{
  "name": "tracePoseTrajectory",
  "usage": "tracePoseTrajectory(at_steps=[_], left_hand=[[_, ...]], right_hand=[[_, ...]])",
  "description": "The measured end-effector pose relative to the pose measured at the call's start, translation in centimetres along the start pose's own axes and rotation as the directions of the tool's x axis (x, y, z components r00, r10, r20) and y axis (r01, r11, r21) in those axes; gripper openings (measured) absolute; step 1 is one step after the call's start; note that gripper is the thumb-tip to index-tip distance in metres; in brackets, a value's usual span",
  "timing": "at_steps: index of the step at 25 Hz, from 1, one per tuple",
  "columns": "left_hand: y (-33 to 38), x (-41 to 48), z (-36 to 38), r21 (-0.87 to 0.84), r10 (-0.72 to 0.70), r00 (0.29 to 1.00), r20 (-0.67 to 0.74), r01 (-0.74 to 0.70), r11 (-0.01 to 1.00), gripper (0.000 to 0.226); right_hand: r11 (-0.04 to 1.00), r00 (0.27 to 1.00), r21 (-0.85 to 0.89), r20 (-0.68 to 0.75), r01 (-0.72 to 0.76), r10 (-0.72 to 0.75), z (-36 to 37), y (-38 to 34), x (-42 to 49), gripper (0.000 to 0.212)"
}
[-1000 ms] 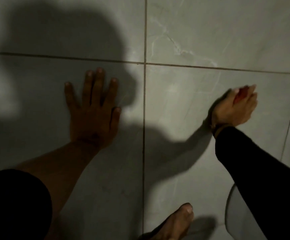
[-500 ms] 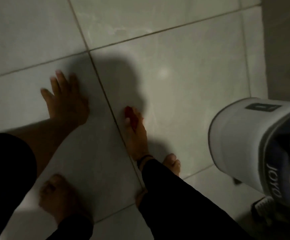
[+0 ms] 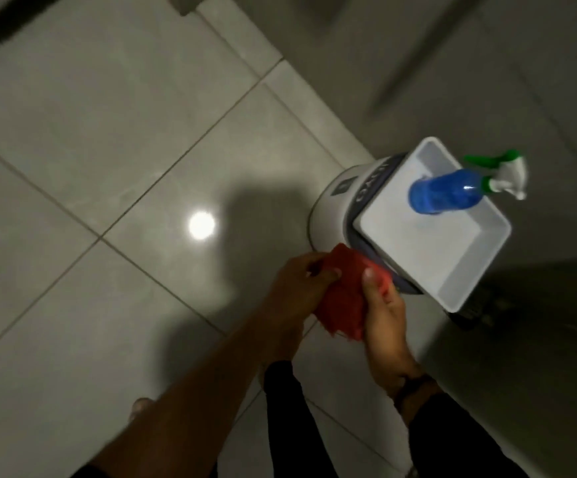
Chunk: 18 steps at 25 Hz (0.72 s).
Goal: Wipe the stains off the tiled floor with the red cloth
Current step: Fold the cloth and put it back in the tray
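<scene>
One tiled floor [image 3: 90,139] is seen, its pale tiles divided by grout lines, with one bright round reflection [image 3: 201,225] to the left of the white bucket [image 3: 335,198]. One white bucket is stood on the floor, and one white rectangular tray [image 3: 452,270] is set on top of it. One blue spray bottle [image 3: 449,190] with a green and white trigger is laid in the tray. One red cloth [image 3: 344,301] is held up just in front of the bucket, off the floor. Two hands are counted: the left hand [image 3: 297,284] is closed on the cloth's left edge, and the right hand [image 3: 383,315] is curled around its right side, thumb pressed on top.
</scene>
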<state>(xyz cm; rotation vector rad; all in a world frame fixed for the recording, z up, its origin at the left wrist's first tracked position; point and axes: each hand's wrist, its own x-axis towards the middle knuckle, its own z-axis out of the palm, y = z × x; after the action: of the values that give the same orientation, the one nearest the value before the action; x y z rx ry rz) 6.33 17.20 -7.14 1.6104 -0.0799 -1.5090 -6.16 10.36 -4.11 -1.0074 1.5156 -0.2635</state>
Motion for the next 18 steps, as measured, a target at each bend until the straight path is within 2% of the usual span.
tracePoseTrajectory(at_steps=[3,6,8,11,14,16,18], left_hand=[[5.7,1.4,5.9,0.256,0.051,0.986,0.157,-0.09,0.962,0.066],[8.6,5.0,10.5,0.491,0.041,0.995,0.088,-0.079,0.867,0.051],[9.0,8.1,13.5,0.598,0.064,0.998,0.021,-0.064,0.799,0.041],[8.7,12.5,16.9,0.716,0.09,0.996,0.008,-0.068,0.695,0.038],[7.5,15.4,18.1,0.817,0.122,0.992,-0.024,-0.051,0.574,0.034],[6.8,16.4,19.3,0.885,0.182,0.981,-0.073,-0.02,0.466,0.033],[6.6,16.4,19.3,0.916,0.251,0.964,-0.093,-0.016,0.402,0.032]], right_hand=[[0.978,0.986,0.176,-0.106,-0.112,0.132,-6.5,-4.1,2.7,0.031],[0.963,0.96,0.197,-0.177,-0.181,0.217,-9.4,-6.3,7.3,0.026],[0.975,0.955,0.12,-0.211,-0.186,0.209,-10.6,-6.5,11.3,0.023],[0.974,0.962,-0.027,-0.166,-0.225,0.218,-12.0,-5.4,16.2,0.038],[0.96,0.96,-0.135,-0.17,-0.244,0.22,-12.3,-4.3,18.9,0.041],[0.945,0.951,-0.208,-0.233,-0.254,0.205,-12.9,-2.9,20.4,0.041],[0.92,0.935,-0.288,-0.307,-0.267,0.175,-12.4,-2.3,20.7,0.049]])
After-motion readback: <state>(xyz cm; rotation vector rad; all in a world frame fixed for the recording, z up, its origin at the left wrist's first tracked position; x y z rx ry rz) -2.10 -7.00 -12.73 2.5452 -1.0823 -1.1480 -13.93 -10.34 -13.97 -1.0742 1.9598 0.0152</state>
